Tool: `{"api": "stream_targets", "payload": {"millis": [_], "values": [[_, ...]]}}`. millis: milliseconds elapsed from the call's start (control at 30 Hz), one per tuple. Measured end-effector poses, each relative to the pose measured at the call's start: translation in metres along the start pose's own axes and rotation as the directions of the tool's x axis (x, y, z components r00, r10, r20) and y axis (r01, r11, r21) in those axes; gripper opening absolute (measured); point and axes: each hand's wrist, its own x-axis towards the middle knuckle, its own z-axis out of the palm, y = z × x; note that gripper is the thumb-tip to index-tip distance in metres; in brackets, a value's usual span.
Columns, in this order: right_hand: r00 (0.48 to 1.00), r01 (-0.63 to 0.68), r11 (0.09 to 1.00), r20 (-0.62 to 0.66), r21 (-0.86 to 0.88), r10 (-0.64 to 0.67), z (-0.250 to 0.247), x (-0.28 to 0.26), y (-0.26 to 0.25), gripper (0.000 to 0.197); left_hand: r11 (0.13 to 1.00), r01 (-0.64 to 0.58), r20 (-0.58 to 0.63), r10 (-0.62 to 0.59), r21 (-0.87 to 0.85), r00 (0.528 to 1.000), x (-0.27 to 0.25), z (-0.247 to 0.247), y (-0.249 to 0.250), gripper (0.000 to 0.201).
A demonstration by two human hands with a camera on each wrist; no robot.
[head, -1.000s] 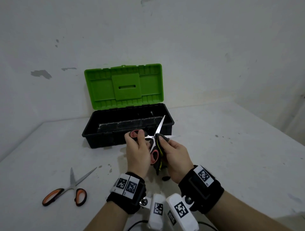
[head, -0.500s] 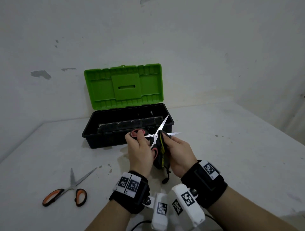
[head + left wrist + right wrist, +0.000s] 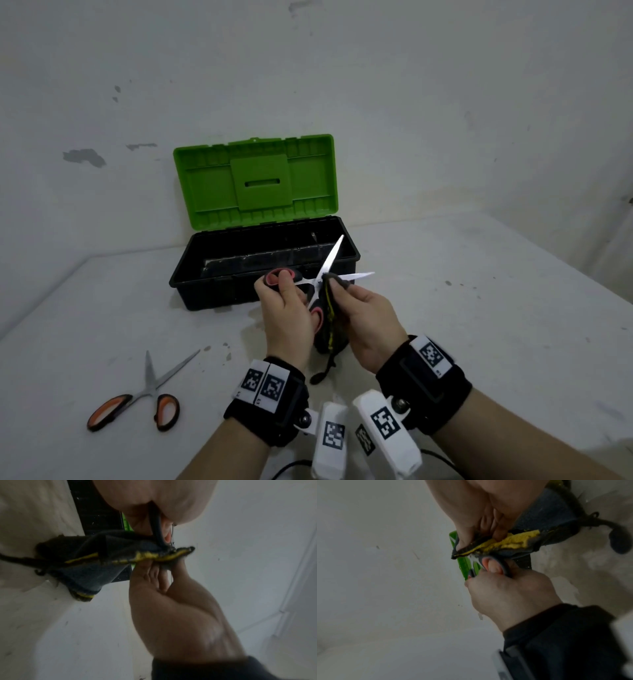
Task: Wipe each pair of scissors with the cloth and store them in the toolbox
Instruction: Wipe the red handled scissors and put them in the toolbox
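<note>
Left hand (image 3: pixel 287 308) grips the pink-handled scissors (image 3: pixel 320 281) before the toolbox (image 3: pixel 263 270); right hand (image 3: pixel 363 315) pinches the cloth (image 3: pixel 330 329), now slid outward along the further-spread blade; wiping progresses; orange-handled scissors (image 3: pixel 144 397) wait near the desk's (image 3: pixel 479 325) front-left edge.

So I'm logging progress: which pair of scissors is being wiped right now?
The pink-handled scissors, held open in the left hand while the right hand presses the dark cloth on them. The orange-handled scissors lie untouched on the table.

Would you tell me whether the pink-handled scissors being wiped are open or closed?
Open: the pink-handled scissors show two steel blades spread in a V above the dark cloth.
</note>
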Motion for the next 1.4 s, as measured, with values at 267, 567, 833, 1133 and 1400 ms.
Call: {"api": "stream_targets", "payload": {"millis": [267, 567, 833, 1133, 1400], "values": [[0.999, -0.016, 0.998, -0.032, -0.067, 0.014, -0.002, 0.004, -0.004, 0.024, 1.000, 0.003, 0.046, -0.002, -0.008, 0.999, -0.005, -0.001, -0.001, 0.020], [0.957, 0.067, 0.995, -0.278, -0.068, -0.083, -0.044, 0.021, -0.042, 0.024, 0.999, 0.012, -0.013, -0.012, 0.038, 1.000, 0.016, -0.024, 0.003, 0.017], [0.984, -0.006, 0.994, -0.180, -0.109, -0.014, -0.033, 0.020, -0.060, 0.026, 0.996, 0.050, 0.120, -0.058, 0.076, 0.991, 0.008, -0.032, -0.001, 0.020], [0.957, 0.239, 0.733, 0.026, -0.637, -0.290, -0.018, 0.017, -0.037, 0.020, 0.998, -0.034, 0.142, 0.026, 0.052, 0.990, -0.002, -0.019, -0.006, 0.022], [0.968, 0.132, 0.547, -0.011, -0.827, -0.250, -0.014, 0.024, -0.027, 0.074, 0.997, -0.073, 0.141, 0.074, -0.014, 0.987, -0.002, -0.013, -0.005, 0.022]]}}
